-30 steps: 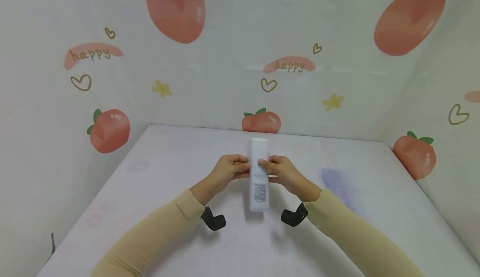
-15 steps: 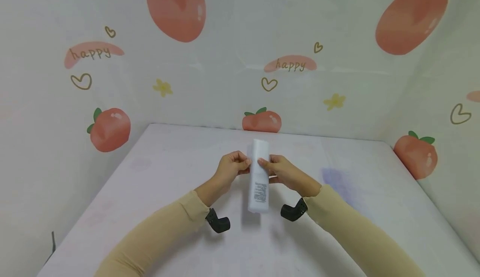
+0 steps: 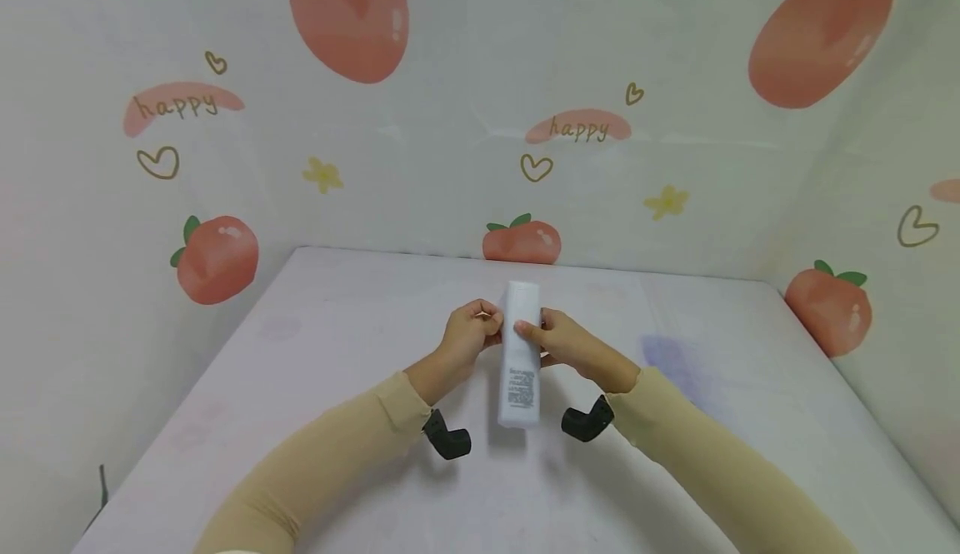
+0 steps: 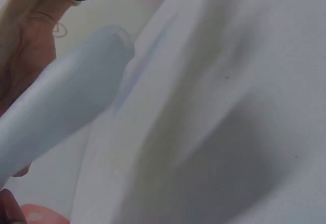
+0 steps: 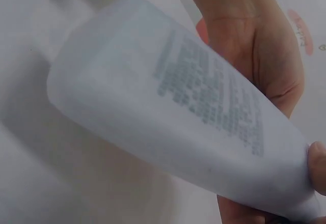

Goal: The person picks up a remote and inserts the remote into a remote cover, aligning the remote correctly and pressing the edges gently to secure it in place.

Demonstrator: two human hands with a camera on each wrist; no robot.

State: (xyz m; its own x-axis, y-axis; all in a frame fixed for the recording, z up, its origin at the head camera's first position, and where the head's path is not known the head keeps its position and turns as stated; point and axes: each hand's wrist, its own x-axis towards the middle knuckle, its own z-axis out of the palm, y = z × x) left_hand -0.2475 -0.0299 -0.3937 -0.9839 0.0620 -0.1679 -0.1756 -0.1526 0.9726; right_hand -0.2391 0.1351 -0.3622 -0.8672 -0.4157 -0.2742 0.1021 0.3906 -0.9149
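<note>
A long white package (image 3: 521, 354), box-like with rounded edges and grey print low on its front, stands nearly upright above the table in the head view. My right hand (image 3: 577, 346) grips its right side, thumb across the front and the other fingers mostly hidden behind. At its upper left edge my left hand (image 3: 467, 333) has thumb and forefinger pinched together; whether they hold the package or a loose wrapping edge is unclear. The right wrist view shows the print on the package (image 5: 168, 96) close up, while in the left wrist view its surface (image 4: 66, 102) looks plain.
Below lies a table with a pale cloth (image 3: 360, 304) bearing a violet smudge (image 3: 671, 366). A patterned curtain (image 3: 450, 121) with red fruit rises behind and at both sides. Black wrist cameras, one on the left arm (image 3: 447, 437) and one on the right (image 3: 587, 421), hang beneath the wrists.
My left hand has shifted slightly right and up, its fingers now drawn together at the package's edge. The package has tilted and come back nearly upright. My right hand has barely moved.
</note>
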